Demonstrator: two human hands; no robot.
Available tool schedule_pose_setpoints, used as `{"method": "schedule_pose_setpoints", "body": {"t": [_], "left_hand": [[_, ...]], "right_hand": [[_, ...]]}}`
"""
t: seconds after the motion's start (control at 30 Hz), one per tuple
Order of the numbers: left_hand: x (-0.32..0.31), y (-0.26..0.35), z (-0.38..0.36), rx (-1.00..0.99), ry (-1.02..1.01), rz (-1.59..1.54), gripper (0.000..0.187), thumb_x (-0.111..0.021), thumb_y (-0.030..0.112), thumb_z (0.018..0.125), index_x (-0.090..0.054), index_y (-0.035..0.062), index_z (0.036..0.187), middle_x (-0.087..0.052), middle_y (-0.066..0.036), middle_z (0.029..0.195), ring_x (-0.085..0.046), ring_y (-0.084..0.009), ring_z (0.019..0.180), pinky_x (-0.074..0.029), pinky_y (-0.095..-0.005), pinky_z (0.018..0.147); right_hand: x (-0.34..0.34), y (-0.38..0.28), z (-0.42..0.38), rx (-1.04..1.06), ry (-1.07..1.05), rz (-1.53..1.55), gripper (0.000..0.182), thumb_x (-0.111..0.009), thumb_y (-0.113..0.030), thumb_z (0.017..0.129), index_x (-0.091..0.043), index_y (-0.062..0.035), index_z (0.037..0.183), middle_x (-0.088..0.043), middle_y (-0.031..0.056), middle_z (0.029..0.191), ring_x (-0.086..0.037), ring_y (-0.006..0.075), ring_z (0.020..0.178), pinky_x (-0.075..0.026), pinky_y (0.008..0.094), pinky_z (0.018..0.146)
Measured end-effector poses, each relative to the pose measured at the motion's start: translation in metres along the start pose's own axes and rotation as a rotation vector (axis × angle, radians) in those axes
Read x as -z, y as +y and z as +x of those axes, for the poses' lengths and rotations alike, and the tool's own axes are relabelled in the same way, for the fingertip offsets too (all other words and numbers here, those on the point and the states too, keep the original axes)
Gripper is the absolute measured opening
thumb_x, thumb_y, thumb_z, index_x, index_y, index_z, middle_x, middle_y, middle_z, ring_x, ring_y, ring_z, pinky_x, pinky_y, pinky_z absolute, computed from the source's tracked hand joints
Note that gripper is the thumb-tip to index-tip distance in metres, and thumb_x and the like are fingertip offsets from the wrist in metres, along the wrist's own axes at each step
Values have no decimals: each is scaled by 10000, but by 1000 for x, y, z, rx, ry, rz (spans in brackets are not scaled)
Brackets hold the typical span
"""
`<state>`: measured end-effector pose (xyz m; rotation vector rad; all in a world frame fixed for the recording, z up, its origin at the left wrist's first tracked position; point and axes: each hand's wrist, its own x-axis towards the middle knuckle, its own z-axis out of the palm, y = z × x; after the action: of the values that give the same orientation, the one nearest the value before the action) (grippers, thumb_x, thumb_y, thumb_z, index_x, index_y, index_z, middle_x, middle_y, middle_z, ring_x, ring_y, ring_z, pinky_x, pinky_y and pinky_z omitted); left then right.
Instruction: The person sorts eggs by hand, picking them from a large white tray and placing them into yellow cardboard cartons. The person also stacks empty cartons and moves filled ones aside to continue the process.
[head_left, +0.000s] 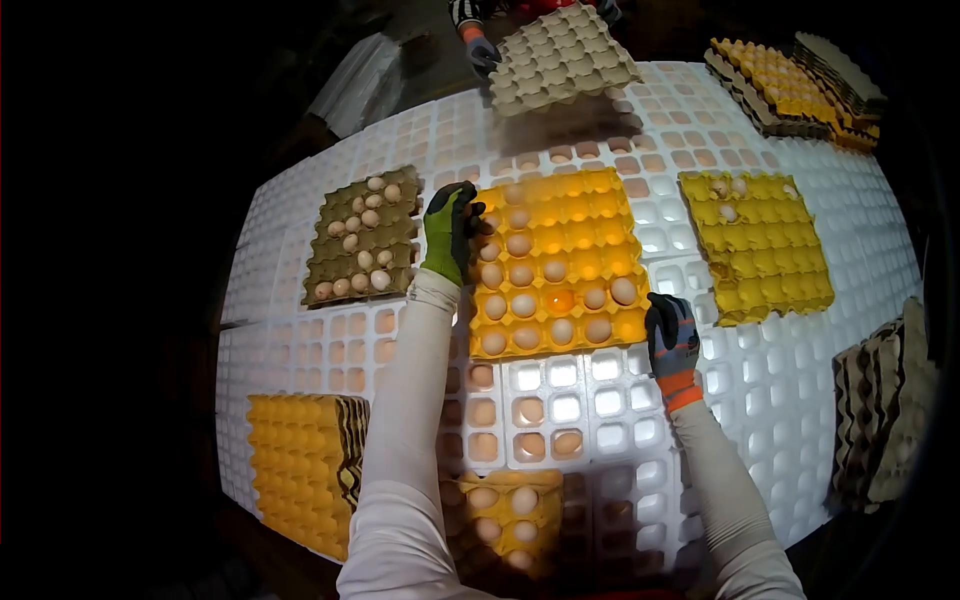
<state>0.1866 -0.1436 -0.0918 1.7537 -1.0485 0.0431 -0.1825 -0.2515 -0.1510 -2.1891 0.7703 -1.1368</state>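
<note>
1. Sitting in the middle of the white table (755, 400), the orange egg tray (600, 212) is between two gloved hands, with some eggs (561, 331) in its cups.
2. The left hand (452, 232), in green and black, has bent fingers at the tray's left edge. I can't tell if they grip it.
3. The right hand (673, 345) is by the near right corner. I can't tell if its fingers are closed.
4. A brown tray (326, 250) with eggs lies to the left, and a yellow tray (770, 260) to the right.
5. Across the table, another person's hand (482, 52) is at a grey tray (562, 58).
</note>
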Motion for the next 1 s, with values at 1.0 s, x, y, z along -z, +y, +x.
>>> {"method": "schedule_pose_setpoints", "body": {"t": [1.0], "left_hand": [[-47,112,-38,793,-475,-1925,369,-446,449,1057,-562,102,1104,-600,8,985,-604,-132,862,-520,-246,629]], "right_hand": [[0,4,-1,68,26,-51,253,-656,-38,895,-667,-61,1146,-660,137,1053,-619,347,973,-510,414,849]]}}
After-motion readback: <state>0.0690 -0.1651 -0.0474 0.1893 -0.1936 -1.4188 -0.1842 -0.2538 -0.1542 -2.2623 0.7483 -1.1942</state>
